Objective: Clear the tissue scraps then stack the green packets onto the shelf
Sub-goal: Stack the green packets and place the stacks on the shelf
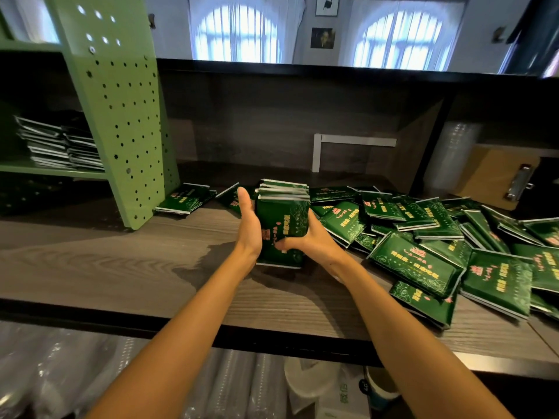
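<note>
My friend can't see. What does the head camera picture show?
A left hand and right hand hold a stack of green packets at a wooden counter. At right, loose packets lie scattered; a green shelf at left holds more.

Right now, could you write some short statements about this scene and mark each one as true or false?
1. The left hand and the right hand together hold one bundle of green packets. True.
2. The loose packets lie mostly to the left of the bundle. False: the pile spreads to its right.
3. The green shelf already holds stacked packets. True.
4. The clipboard lies on top of the pile. False: it stands apart, behind the pile at the far right.
</note>
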A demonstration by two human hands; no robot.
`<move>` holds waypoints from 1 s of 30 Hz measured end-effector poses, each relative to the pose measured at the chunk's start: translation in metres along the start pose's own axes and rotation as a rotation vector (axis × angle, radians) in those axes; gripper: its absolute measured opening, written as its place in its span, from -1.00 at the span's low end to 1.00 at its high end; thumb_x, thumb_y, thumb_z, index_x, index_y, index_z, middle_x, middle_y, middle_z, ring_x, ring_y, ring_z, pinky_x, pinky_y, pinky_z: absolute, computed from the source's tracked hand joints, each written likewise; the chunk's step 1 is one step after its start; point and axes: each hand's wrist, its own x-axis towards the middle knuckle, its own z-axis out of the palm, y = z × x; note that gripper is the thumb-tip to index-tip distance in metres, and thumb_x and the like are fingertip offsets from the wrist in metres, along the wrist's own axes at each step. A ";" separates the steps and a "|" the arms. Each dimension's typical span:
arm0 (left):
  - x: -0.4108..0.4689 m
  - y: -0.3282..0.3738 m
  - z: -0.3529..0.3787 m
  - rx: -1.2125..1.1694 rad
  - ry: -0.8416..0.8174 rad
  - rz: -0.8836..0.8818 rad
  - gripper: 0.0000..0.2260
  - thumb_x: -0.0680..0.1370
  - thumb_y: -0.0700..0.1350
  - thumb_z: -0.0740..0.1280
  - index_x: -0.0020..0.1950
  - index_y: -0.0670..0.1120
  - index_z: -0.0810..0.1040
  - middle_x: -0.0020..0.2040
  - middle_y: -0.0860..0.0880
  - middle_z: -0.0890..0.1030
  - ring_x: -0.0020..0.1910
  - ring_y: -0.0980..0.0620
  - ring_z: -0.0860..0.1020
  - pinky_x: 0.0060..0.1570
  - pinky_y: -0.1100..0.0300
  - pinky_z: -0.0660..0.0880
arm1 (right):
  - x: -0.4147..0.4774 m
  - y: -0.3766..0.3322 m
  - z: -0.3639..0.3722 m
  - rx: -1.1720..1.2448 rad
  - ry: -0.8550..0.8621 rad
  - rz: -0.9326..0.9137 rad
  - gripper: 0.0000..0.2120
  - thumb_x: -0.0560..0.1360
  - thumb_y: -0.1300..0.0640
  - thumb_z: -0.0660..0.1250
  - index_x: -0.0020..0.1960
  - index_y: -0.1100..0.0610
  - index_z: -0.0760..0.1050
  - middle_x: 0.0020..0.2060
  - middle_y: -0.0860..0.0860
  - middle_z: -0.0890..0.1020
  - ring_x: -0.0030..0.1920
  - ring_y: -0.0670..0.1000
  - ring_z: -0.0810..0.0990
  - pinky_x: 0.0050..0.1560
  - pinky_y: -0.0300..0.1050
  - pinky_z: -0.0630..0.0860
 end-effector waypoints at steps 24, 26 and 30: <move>0.069 -0.023 -0.056 1.439 -0.110 0.111 -0.74 0.62 -0.10 0.16 0.06 -0.26 0.54 0.05 -0.28 0.57 0.11 -0.25 0.50 0.03 -0.02 0.41 | 0.053 0.000 0.001 0.275 0.219 0.357 0.05 -0.06 -0.19 0.46 0.38 0.11 0.31 0.27 0.05 0.49 0.22 0.12 0.49 0.24 0.21 0.42; 0.064 -0.017 -0.059 1.376 -0.029 0.095 -0.72 0.58 -0.10 0.24 -0.23 -0.26 0.54 -0.28 -0.21 0.51 -0.03 -0.24 0.52 -0.11 0.02 0.39 | 0.051 -0.001 0.000 0.276 0.212 0.350 0.00 -0.03 -0.17 0.45 0.36 0.11 0.32 0.25 0.04 0.50 0.21 0.12 0.49 0.23 0.20 0.42; 0.057 -0.007 -0.062 1.397 0.126 0.001 -0.72 0.51 -0.01 0.37 -0.23 -0.22 0.51 -0.13 -0.22 0.54 0.08 -0.21 0.48 -0.13 0.06 0.32 | 0.045 -0.005 0.000 0.269 0.200 0.336 -0.13 0.11 -0.15 0.45 0.35 0.10 0.32 0.25 -0.01 0.47 0.19 0.05 0.46 0.14 0.10 0.40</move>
